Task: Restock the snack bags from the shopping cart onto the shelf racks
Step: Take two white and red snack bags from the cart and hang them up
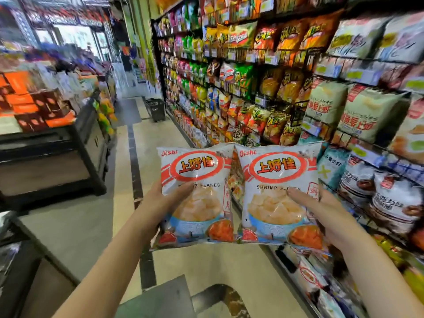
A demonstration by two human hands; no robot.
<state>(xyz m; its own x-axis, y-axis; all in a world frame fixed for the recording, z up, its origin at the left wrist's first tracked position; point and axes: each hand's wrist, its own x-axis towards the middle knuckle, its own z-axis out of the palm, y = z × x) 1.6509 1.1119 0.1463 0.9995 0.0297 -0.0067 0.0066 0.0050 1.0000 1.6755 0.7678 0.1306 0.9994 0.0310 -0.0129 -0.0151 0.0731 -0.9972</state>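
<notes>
Holds up two matching white-and-red snack bags marked "Shrimp Flakes", upright and side by side in the aisle, just off the front of the shelf racks [286, 97] and not touching them. Grips the left bag [197, 196] with the left hand [160, 200], thumb pressed across the front below the red oval, fingers curled out of sight behind the pack. Clamps the right bag [277, 193] with the right hand [321, 210] in the same way, thumb laid over the printed words, fingers hidden behind. Brings the bags' inner top corners together, with a narrow gap lower down between them. Reaches in from below on two bare forearms.

On the shelf racks, just beside the right hand: white packs [397, 203] printed with brown rounds. One tier higher on the shelf racks: grey-green packs [358, 115] with red lettering. Farther along the shelf racks: rows of orange, yellow and green bags, blurred. At the foot of the shelf racks, well down the aisle: a black basket [156, 109] standing on the pale floor. Across the aisle from the shelf racks: a dark display stand [87, 138] stacked with orange and dark red boxes [25, 104]. Past the far end of the shelf racks: a bright glass doorway [75, 40].
</notes>
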